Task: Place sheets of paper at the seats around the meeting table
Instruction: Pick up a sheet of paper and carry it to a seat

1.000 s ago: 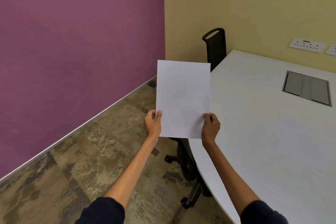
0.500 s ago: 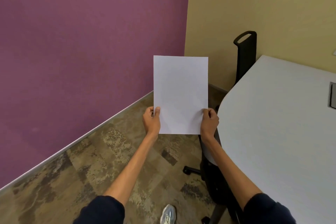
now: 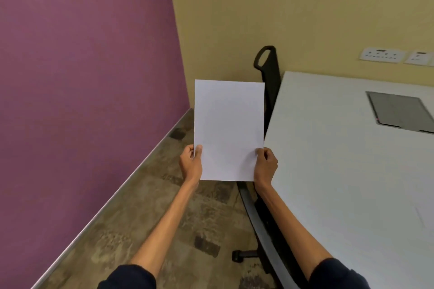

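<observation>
I hold a blank white sheet of paper (image 3: pixel 229 130) upright in front of me, over the floor just left of the meeting table's edge. My left hand (image 3: pixel 191 163) pinches its lower left edge and my right hand (image 3: pixel 265 165) pinches its lower right edge. The white meeting table (image 3: pixel 340 183) fills the right side, with no paper visible on it. A black office chair (image 3: pixel 270 77) is pushed in at the table's far left corner, its back sticking up behind the sheet. Another black chair (image 3: pixel 260 223) sits tucked under the near edge, below my right arm.
A grey cable hatch (image 3: pixel 399 111) is set into the tabletop at the right. White wall sockets (image 3: pixel 381 55) sit on the yellow wall behind the table. A purple wall (image 3: pixel 82 77) closes off the left. Patterned brown floor (image 3: pixel 164 218) runs between wall and table.
The view has swung back to the right, so more of the table, the hatch and the sockets show again. Both hands keep the same grip on the sheet.
</observation>
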Tool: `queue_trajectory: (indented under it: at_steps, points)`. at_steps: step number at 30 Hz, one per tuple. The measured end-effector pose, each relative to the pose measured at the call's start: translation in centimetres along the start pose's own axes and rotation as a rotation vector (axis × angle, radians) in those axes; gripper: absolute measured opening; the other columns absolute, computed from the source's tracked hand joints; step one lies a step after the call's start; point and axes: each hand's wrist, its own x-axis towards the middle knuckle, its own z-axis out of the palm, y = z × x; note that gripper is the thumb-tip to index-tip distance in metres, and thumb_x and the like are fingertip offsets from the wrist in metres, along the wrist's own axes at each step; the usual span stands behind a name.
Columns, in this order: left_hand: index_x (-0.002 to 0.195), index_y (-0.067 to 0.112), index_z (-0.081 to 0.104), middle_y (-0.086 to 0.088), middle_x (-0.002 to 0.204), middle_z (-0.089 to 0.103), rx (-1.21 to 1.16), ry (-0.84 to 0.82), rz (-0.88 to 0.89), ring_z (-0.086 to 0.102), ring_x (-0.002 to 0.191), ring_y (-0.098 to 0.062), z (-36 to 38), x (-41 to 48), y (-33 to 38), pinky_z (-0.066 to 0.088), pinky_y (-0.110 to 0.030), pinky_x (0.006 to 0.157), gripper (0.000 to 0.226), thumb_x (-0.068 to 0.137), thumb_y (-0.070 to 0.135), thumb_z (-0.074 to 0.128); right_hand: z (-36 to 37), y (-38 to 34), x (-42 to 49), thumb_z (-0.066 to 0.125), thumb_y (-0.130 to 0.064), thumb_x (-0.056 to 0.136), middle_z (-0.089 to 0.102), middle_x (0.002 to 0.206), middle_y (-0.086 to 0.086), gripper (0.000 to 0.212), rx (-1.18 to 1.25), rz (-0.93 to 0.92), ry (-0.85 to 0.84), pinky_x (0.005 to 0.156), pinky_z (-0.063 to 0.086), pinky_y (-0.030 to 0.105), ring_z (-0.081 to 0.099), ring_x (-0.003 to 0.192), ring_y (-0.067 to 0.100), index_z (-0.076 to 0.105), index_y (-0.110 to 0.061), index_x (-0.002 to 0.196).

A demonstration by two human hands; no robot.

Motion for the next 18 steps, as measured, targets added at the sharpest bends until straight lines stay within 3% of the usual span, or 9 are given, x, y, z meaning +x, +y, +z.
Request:
queue_trajectory:
  at_steps: [5, 14, 18]
  points:
    - [0.091, 0.006, 0.058, -0.008, 0.080, 0.061, -0.011, -0.188, -0.024, 0.054, 0.068, -0.016, 6.5, 4.5, -0.8, 0.045, -0.029, 0.059, 0.015, 0.095, 0.021, 0.058, -1.1, 0.3, 4.8, 0.052, -0.021, 0.094, 0.058, 0.077, 0.000, 0.020, -0.005, 0.041, 0.191, 0.068, 0.039, 0.030, 0.049, 0.069, 0.015, 0.056, -0.009, 0.078]
    - [0.088, 0.006, 0.057, -0.011, 0.080, 0.057, -0.028, -0.632, -0.017, 0.051, 0.072, -0.020, 17.2, 10.8, -2.5, 0.041, -0.034, 0.065, 0.016, 0.095, 0.020, 0.059, -2.5, 1.4, 8.9, 0.052, -0.018, 0.094, 0.053, 0.072, 0.001, 0.021, 0.007, 0.094, 0.595, 0.060, 0.035, 0.028, 0.044, 0.064, 0.015, 0.052, -0.008, 0.075]
    - [0.083, 0.009, 0.058, -0.008, 0.075, 0.057, 0.007, -0.800, 0.012, 0.051, 0.068, -0.019, 20.8, 11.6, -2.4, 0.040, -0.030, 0.060, 0.018, 0.094, 0.023, 0.060, -3.2, 1.9, 9.0, 0.052, -0.018, 0.094, 0.055, 0.073, 0.001, 0.021, 0.017, 0.116, 0.764, 0.060, 0.036, 0.029, 0.045, 0.065, 0.015, 0.056, -0.007, 0.078]
